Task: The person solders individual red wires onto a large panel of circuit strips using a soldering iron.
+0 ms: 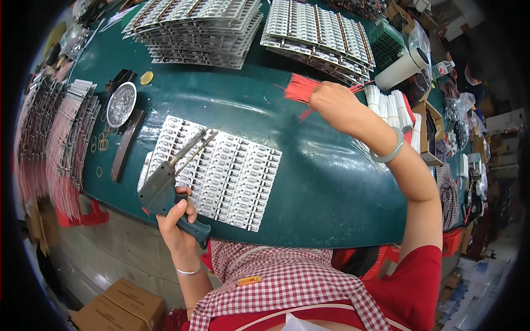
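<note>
My left hand [179, 223] is wrapped round the grip of a dark soldering gun [160, 187]. The gun's long metal tip points up and away, over a white panel [243, 179] covered with rows of small metal parts. This panel lies flat on the table, close to its front edge. Farther off to the right, my right hand [337, 106] rests at a bundle of thin red wires [300, 88], with its fingers curled down onto them. The fingertips are partly hidden under the hand.
Tall stacks of similar panels [199, 33] [320, 38] stand at the back. At left are a small metal bowl [121, 105], a dark bar [127, 146], rubber bands and wired strips [72, 138]. White wire bundles [389, 107] and a pale bottle [402, 69] lie right.
</note>
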`<action>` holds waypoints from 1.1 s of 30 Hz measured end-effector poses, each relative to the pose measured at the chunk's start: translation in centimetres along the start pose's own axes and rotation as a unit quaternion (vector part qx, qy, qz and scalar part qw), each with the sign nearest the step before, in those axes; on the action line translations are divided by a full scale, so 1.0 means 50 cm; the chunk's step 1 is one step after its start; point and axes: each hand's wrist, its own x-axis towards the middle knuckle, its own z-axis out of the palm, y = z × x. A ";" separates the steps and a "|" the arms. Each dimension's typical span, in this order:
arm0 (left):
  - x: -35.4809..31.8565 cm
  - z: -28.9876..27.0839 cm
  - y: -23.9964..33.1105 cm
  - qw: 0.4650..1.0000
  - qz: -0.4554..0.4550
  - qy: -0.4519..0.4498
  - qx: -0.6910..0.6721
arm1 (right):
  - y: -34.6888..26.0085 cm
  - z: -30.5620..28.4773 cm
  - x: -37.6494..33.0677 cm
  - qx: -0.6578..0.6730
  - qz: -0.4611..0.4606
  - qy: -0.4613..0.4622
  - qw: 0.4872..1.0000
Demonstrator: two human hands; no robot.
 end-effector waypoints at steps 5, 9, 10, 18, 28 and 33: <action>-0.016 -0.024 -0.003 1.000 0.000 0.001 -0.021 | -0.063 0.003 0.044 -0.063 -0.050 -0.158 0.984; -0.030 -0.023 -0.004 0.999 0.004 -0.004 -0.038 | -0.105 0.036 0.060 -0.083 -0.053 -0.209 0.973; -0.032 -0.028 -0.004 0.999 0.004 -0.002 -0.039 | -0.111 0.038 0.062 -0.078 -0.045 -0.230 0.969; -0.039 -0.029 -0.007 1.000 0.007 -0.002 -0.026 | -0.173 0.032 0.050 -0.145 -0.031 -0.289 0.946; -0.037 0.027 -0.018 1.000 -0.010 -0.024 0.009 | -0.198 0.073 -0.004 -0.235 -0.018 -0.318 0.918; -0.042 0.054 -0.021 0.999 -0.006 -0.036 0.030 | -0.159 0.079 -0.045 -0.065 0.083 -0.249 0.963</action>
